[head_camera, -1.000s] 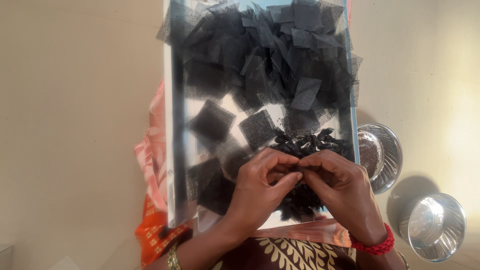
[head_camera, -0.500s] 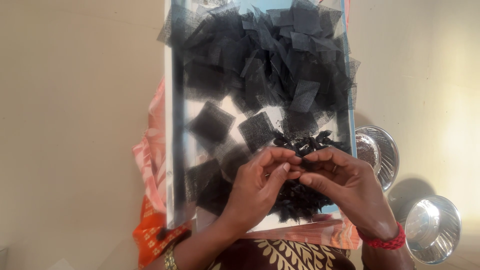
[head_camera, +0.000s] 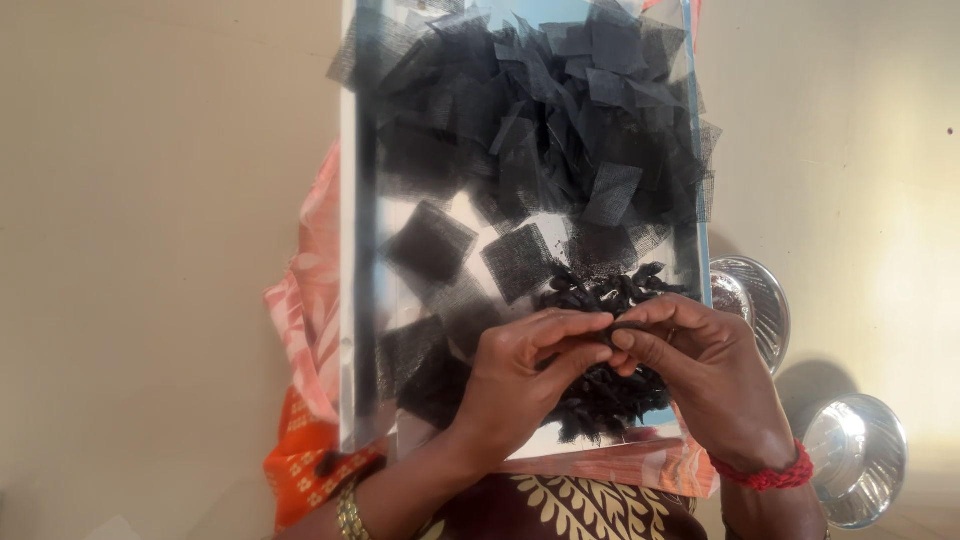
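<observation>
Beige floor (head_camera: 150, 250) all round, bare at left, white board (head_camera: 347, 300) across the lap heaped with black net squares (head_camera: 540, 130) at far end, left hand (head_camera: 520, 385) and right hand (head_camera: 700, 365) pinching a small black net piece (head_camera: 612, 332) together near the board's near edge over a pile of twisted black pieces (head_camera: 600, 400), two steel bowls (head_camera: 855, 455) on floor at right.

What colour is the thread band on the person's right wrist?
Red: the twisted thread band on the right wrist shows best in the head view.
</observation>
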